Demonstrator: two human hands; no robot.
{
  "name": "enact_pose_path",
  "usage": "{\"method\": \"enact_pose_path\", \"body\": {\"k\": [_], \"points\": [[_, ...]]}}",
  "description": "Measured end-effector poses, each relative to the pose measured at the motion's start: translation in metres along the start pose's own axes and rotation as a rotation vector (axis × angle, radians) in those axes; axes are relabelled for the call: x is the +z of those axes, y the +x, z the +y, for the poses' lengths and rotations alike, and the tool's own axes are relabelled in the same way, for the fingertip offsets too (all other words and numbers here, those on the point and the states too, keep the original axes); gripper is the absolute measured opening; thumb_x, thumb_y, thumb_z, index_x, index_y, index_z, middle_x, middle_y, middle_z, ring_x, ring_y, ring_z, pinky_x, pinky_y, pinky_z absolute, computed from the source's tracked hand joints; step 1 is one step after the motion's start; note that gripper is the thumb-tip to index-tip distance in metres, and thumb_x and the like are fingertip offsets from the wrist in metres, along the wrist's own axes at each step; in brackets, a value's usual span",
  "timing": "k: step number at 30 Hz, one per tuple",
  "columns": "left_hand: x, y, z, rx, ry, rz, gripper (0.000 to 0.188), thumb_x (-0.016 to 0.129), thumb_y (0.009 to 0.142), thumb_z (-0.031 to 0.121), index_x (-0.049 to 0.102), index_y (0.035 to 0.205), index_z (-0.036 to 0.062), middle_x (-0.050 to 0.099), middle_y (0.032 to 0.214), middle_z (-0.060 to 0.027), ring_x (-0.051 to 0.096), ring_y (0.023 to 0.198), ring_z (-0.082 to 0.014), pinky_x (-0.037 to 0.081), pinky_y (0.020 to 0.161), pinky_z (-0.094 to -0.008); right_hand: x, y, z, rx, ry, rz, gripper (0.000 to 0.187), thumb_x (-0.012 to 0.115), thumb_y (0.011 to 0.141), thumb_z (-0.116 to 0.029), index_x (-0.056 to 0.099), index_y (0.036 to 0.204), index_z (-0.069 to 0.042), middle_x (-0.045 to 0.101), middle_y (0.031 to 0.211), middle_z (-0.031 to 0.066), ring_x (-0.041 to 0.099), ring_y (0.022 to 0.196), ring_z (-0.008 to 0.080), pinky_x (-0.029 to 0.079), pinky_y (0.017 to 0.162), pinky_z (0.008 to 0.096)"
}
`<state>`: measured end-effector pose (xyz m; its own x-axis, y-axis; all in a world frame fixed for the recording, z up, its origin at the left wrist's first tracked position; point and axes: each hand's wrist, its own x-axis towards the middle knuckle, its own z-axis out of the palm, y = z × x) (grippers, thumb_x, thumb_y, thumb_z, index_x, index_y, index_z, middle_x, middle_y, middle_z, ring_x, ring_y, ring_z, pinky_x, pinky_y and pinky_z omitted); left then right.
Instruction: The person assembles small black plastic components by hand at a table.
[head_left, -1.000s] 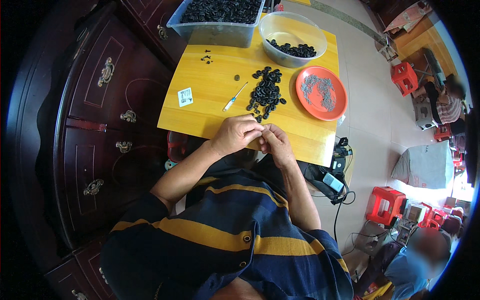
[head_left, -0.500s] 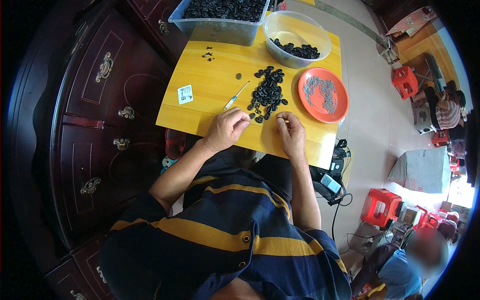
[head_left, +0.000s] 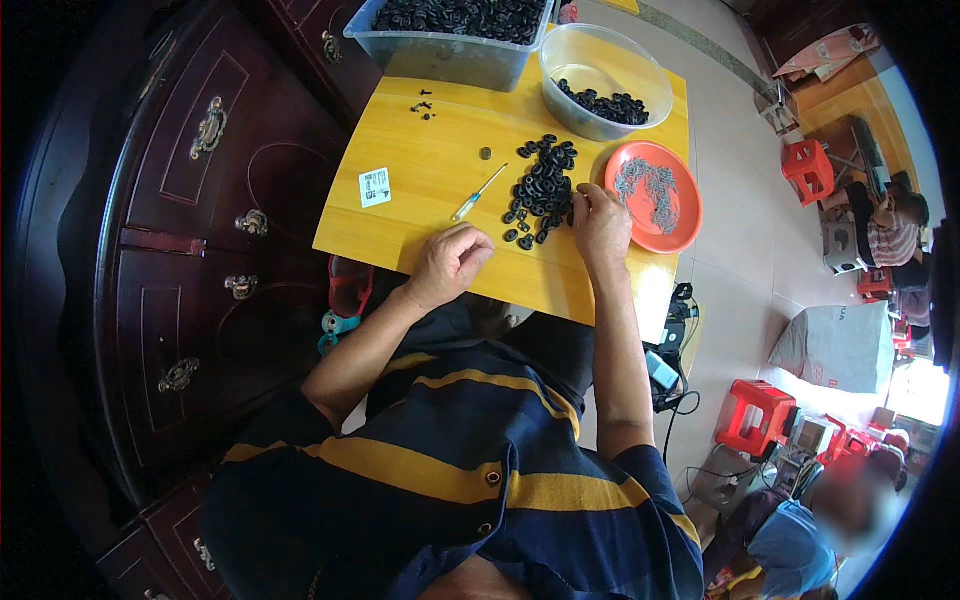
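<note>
My left hand (head_left: 452,262) rests at the table's near edge, fingers curled and thumb against them; whatever they hold is hidden. My right hand (head_left: 602,228) is closed with its fingertips at the right side of a pile of small black oval parts (head_left: 544,187), which look like ring-shaped plastic pieces. A dark bit shows by those fingertips, too small to name. Just beyond my left hand lies a thin screwdriver (head_left: 467,209) with a clear bluish handle. To the right of my right hand is an orange-red plate (head_left: 690,222) holding many small grey metal pieces.
On the yellow table (head_left: 400,225) are a white label card (head_left: 375,187), a small dark round piece (head_left: 486,153) and several tiny black bits (head_left: 424,106). A bin (head_left: 450,62) and a clear bowl (head_left: 602,128) of black parts stand behind. Dark drawers (head_left: 190,330) flank the left.
My right hand has moved away from my left, forward and right, to the side of the black pile. My left hand has shifted only slightly. The view has shifted a little.
</note>
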<state>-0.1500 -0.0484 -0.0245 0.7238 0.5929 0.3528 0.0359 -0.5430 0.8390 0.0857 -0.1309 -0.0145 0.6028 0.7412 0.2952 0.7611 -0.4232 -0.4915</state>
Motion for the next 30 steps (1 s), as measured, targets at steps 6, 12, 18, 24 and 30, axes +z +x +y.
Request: {"method": "enact_pose_path", "body": {"k": [6, 12, 18, 24, 30], "points": [[-0.001, 0.000, -0.001, -0.001, -0.031, 0.006, 0.006, 0.064, 0.087, 0.002, 0.059, 0.084, -0.0006, 0.058, 0.075, -0.0069, 0.055, 0.061, -0.0140, 0.043, 0.056, -0.0270, 0.003, 0.003, -0.005, 0.030, -0.064, -0.080, 0.013, 0.068, 0.084, -0.018, 0.071, 0.094, -0.009, 0.067, 0.089, 0.0129, 0.067, 0.081, 0.0333, 0.053, 0.071, 0.0433], [-0.001, -0.001, -0.002, 0.038, -0.029, 0.020, 0.006, 0.064, 0.086, 0.002, 0.059, 0.084, -0.0005, 0.058, 0.074, -0.0066, 0.056, 0.062, -0.0140, 0.043, 0.056, -0.0273, 0.005, 0.007, -0.008, 0.005, -0.059, -0.089, 0.013, 0.068, 0.084, -0.018, 0.069, 0.092, -0.009, 0.067, 0.090, 0.0121, 0.067, 0.081, 0.0333, 0.053, 0.071, 0.0432], [-0.002, -0.001, 0.000, -0.002, -0.035, 0.011, 0.005, 0.064, 0.086, 0.001, 0.060, 0.084, -0.0003, 0.059, 0.074, -0.0064, 0.057, 0.063, -0.0140, 0.044, 0.056, -0.0273, -0.001, 0.004, -0.002, -0.094, 0.033, 0.025, 0.010, 0.065, 0.085, -0.015, 0.062, 0.088, -0.006, 0.066, 0.084, 0.0141, 0.066, 0.071, 0.0352, 0.052, 0.062, 0.0439], [-0.002, -0.003, 0.005, -0.047, -0.041, -0.013, 0.005, 0.064, 0.087, 0.002, 0.060, 0.085, -0.0002, 0.059, 0.075, -0.0058, 0.057, 0.062, -0.0127, 0.044, 0.057, -0.0262, -0.032, -0.043, -0.008, 0.098, 0.444, 0.007, 0.006, 0.063, 0.087, -0.007, 0.059, 0.091, -0.002, 0.066, 0.078, 0.0093, 0.061, 0.056, 0.0171, 0.048, 0.054, 0.0312], [0.015, 0.002, 0.024, -0.053, -0.112, -0.068, 0.006, 0.062, 0.089, 0.004, 0.060, 0.085, 0.0008, 0.058, 0.074, -0.0031, 0.054, 0.063, -0.0091, 0.044, 0.058, -0.0248, -0.027, -0.095, 0.013, 0.376, 0.905, -0.037, 0.010, 0.059, 0.094, -0.006, 0.061, 0.103, -0.003, 0.064, 0.087, 0.0001, 0.054, 0.065, 0.0049, 0.045, 0.058, 0.0208]]}}
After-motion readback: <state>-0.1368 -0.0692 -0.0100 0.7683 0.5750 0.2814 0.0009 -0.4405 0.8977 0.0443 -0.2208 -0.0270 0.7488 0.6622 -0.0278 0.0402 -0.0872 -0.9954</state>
